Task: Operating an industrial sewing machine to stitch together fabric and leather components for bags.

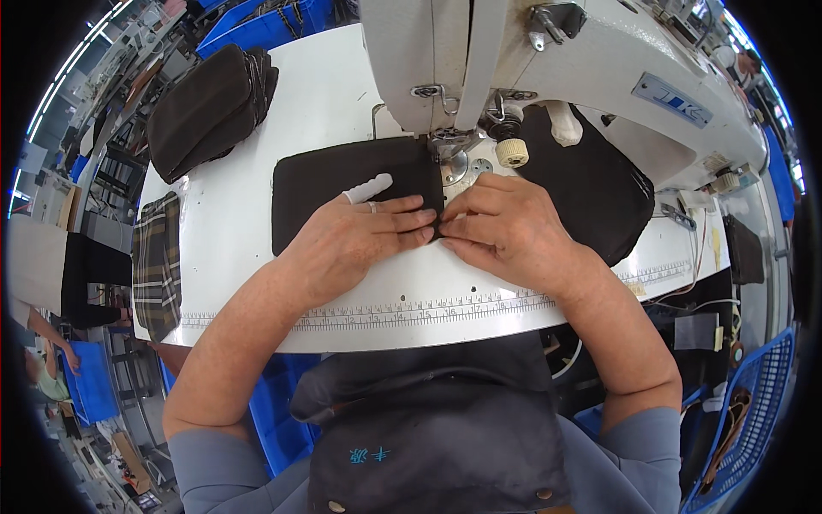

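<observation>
A dark brown fabric panel (308,184) lies flat on the white sewing table, its right edge beside the presser foot (443,152) of a sewing machine (591,51). My left hand (338,240) rests on the panel with its fingers stretched out; one finger wears a white finger cover and another a ring. At the panel's lower right corner, the fingertips of my right hand (518,231) are pinched together on the fabric edge, close to my left fingertips. How much cloth lies between them is hidden.
A stack of dark fabric pieces (201,116) sits at the back left, above folded plaid cloth (157,265). Another dark piece (591,188) lies right, partly under the machine arm. A ruler strip (411,313) runs along the front edge. Blue crates (274,21) stand around; other people are at left.
</observation>
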{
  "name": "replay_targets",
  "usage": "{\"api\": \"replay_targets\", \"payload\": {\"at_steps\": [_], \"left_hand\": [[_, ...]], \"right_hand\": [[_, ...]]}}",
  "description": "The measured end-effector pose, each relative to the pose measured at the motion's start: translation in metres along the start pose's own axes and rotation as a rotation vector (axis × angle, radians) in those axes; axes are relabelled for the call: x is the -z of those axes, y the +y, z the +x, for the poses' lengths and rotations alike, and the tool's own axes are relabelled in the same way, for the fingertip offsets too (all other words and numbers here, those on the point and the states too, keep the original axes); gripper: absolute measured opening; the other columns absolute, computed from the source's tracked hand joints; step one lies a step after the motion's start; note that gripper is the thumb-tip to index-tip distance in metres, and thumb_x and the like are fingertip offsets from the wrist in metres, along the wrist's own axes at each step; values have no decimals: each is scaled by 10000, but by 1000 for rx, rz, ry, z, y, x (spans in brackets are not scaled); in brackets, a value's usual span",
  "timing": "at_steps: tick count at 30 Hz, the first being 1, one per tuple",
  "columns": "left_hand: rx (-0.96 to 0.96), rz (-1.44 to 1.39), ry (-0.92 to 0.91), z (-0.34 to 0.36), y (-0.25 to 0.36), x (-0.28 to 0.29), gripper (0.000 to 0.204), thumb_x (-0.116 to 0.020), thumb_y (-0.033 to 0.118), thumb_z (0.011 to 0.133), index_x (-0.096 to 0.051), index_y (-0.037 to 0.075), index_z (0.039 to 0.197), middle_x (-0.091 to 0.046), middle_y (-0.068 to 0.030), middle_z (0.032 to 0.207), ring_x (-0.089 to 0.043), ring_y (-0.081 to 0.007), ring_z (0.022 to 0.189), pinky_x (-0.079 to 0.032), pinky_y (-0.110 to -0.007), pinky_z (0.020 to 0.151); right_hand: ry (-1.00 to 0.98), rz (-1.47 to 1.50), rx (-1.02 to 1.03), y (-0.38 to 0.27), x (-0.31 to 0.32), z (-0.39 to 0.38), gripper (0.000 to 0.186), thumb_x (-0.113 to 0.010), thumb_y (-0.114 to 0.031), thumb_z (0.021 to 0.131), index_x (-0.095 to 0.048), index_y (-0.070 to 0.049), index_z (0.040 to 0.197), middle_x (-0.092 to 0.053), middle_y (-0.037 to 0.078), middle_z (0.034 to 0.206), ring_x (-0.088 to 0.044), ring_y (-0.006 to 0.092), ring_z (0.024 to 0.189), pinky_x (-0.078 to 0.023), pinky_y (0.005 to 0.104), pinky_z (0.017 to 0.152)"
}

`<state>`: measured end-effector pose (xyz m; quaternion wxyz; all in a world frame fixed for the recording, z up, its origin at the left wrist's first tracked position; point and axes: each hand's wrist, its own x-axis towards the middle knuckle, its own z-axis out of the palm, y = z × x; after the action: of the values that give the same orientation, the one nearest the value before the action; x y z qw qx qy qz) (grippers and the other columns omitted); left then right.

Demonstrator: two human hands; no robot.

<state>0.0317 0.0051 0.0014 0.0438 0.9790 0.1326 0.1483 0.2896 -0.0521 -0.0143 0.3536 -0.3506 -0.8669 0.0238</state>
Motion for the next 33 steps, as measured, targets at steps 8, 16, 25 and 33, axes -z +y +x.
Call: {"api": "replay_targets", "payload": {"at_steps": [8,16,25,33], "left_hand": [[117,-44,-50,11,-26,-5,371,-589,66,921,-785,148,1226,-734,-12,1329,-635,-171,1325,-522,-357,992],[172,-5,-5,30,-33,-4,482,-575,-96,817,-793,101,1199,-749,-96,1266,-672,-255,1266,-568,-391,980],[311,189,-2,41,6,-15,483,-556,39,859,-679,-57,1317,-686,-219,1340,-722,-317,1122,-555,-422,1010],[429,100,-117,44,1,3,387,-624,173,905,-758,42,1244,-728,-117,1316,-752,-299,990,-564,-392,874]], "right_hand": [[-30,-99,-187,2,-1,0,113,-794,-159,838,-778,-84,922,-647,48,946,-653,262,882,-543,406,735],[-96,-250,-280,2,-3,1,362,-783,-265,868,-757,-76,1175,-633,86,951,-615,284,942,-519,424,784],[-47,-244,-260,3,-5,0,363,-769,-267,875,-747,-55,1170,-625,106,966,-614,307,957,-514,435,813],[-34,-230,-253,4,-5,-3,345,-770,-242,871,-749,-48,1155,-625,102,965,-616,303,957,-514,443,809]]}}
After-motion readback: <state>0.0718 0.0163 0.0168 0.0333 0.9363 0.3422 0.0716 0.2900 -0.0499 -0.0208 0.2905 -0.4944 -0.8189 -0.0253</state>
